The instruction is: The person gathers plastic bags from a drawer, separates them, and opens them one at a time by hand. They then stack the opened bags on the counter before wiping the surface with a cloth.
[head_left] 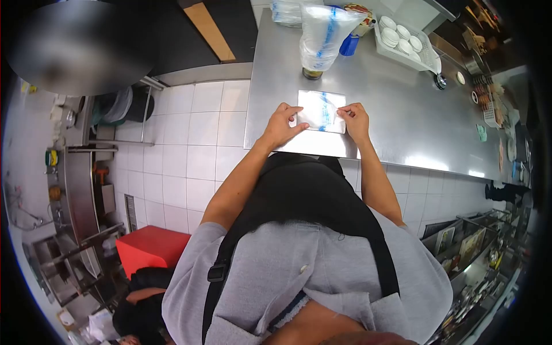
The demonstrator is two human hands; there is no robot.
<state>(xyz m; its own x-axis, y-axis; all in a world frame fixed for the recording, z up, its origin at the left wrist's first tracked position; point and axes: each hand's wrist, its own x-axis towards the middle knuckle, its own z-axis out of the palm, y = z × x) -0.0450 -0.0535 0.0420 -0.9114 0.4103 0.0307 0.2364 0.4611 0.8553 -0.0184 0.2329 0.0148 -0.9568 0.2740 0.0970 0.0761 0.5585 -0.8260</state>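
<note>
A flat stack of clear plastic bags with blue print [313, 109] lies on the steel table in front of me. My left hand [280, 126] is at its left edge, thumb and index finger spread apart and touching the plastic. At the right edge, my right hand [355, 121] pinches the plastic between thumb and fingers. Just beyond the stack stands a container with a dark base [312, 74], and a large bundle of clear bags with blue print [326, 37] covers its upper part.
The steel table [414, 126] extends to the right. Toward its back are a white basket [394, 54] of small white dishes, a blue object [349, 45] and more plastic bags [286, 12]. A red box [150, 248] stands behind me on the left, beside another person in dark clothing [141, 310].
</note>
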